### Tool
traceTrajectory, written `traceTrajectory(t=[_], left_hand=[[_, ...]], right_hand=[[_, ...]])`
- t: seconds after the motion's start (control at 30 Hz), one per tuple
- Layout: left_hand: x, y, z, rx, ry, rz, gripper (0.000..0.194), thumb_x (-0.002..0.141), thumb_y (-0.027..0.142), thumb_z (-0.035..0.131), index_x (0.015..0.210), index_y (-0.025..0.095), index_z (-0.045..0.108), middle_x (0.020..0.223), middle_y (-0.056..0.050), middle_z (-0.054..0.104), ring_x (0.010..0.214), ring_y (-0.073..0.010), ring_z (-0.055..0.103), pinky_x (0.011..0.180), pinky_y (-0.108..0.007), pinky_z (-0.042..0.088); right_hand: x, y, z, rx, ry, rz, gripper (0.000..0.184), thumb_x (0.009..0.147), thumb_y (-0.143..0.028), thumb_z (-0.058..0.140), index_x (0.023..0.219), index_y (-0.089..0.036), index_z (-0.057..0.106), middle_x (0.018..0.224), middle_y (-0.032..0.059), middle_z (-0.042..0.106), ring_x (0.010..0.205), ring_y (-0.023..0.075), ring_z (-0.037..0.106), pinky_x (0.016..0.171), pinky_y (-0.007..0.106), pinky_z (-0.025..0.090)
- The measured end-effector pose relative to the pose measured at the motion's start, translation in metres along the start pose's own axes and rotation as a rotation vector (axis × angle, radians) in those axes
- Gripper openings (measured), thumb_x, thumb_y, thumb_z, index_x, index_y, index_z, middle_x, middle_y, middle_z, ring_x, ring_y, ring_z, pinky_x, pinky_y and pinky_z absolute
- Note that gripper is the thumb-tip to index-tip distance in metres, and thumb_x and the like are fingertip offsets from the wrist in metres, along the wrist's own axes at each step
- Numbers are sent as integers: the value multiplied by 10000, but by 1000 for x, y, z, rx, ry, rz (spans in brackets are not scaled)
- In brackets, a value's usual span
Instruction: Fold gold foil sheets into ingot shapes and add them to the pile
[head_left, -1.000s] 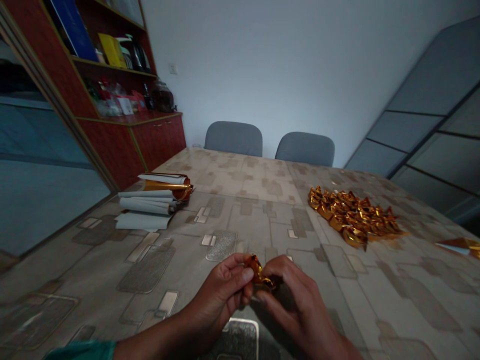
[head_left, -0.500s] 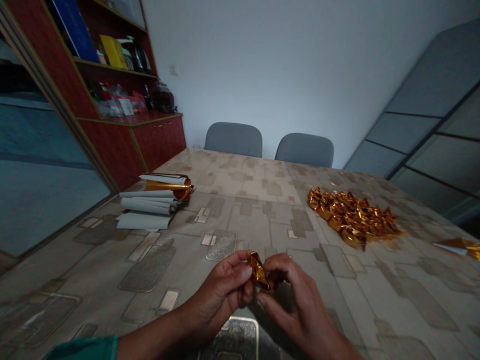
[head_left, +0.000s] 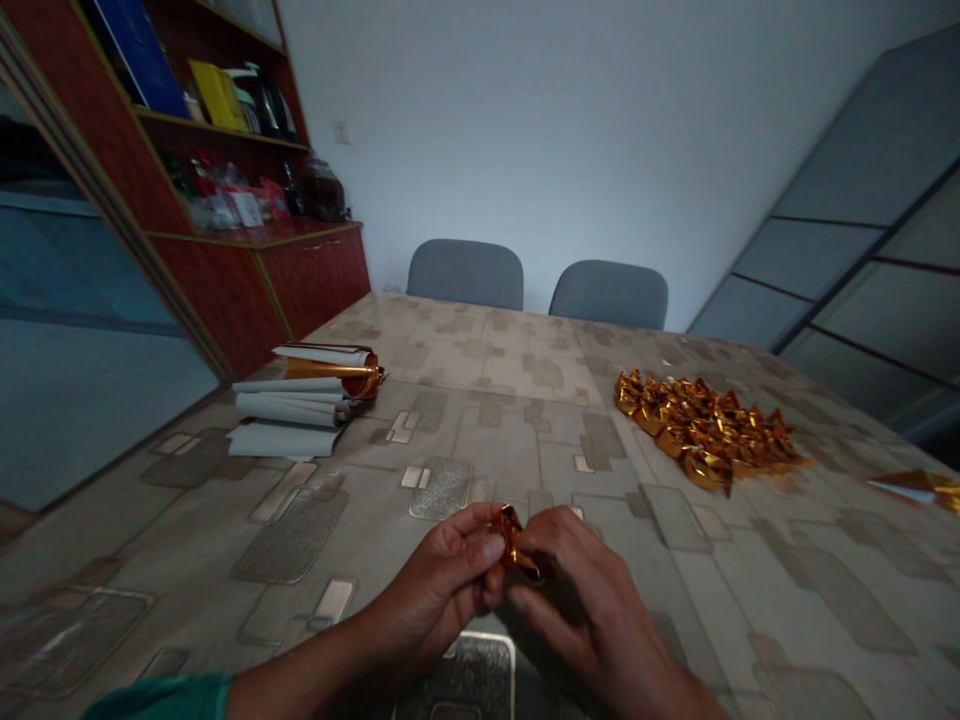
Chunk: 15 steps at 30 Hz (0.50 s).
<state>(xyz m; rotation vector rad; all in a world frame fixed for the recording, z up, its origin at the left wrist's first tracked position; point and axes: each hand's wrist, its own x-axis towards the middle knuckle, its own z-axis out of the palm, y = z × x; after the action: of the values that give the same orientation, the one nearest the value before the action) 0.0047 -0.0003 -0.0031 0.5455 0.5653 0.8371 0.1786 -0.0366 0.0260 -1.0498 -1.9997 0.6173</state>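
Low in the middle of the view, my left hand [head_left: 457, 570] pinches a small folded gold paper ingot [head_left: 525, 562] between thumb and fingertips. My right hand [head_left: 589, 590] is closed around the other end of it, the index finger bent over its side and the thumb below. Part of the ingot is hidden behind the right fingers. Both hands are just above the table, near its front edge. To the right lies a cluster of finished-looking gold foil ingots [head_left: 705, 425], set close together in rows.
Stacked gold-and-grey paper sheets [head_left: 289, 410], curled and folded, lie on the left of the patterned tablecloth [head_left: 517, 360]. A loose gold foil piece [head_left: 915, 487] is at the right edge. Two grey chairs [head_left: 465, 272] stand beyond the table; a red cabinet [head_left: 315, 270] stands at far left.
My right index finger has come forward over the ingot and covers more of it. The left hand keeps its pinch. The view has shifted slightly.
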Motion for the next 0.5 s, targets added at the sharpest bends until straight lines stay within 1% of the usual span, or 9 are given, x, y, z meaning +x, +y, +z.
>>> traceTrajectory(t=[0.07,0.13,0.37,0.5], left_hand=[[-1,-1,-1,-33,-23,10,419,673,327,919,982,186,675,652,49,587,549,-54,507,586,-185,397],[-1,-2,-2,-50,-42,5,399,688,313,910,979,190,665,652,52,584,556,-56,510,594,-187,396],[-3,-2,-2,-33,-36,-27,402,686,307,912,980,184,667,724,27,614,570,-57,498,590,-197,385],[-2,-1,-2,5,-56,-53,376,709,325,896,977,174,679,773,-1,617,615,-75,519,614,-212,392]], right_hand=[[-1,0,2,29,68,13,212,888,-136,616,1033,-262,526,895,1,586,777,166,577,685,277,493],[-2,1,4,32,98,15,220,886,-130,608,1025,-266,504,892,-2,584,765,164,570,666,271,483],[-2,0,5,-1,55,-38,170,938,-115,566,1015,-257,513,929,8,594,825,159,587,725,262,495],[-2,0,4,-26,12,-24,144,948,-112,565,990,-244,527,918,14,601,825,165,601,733,271,503]])
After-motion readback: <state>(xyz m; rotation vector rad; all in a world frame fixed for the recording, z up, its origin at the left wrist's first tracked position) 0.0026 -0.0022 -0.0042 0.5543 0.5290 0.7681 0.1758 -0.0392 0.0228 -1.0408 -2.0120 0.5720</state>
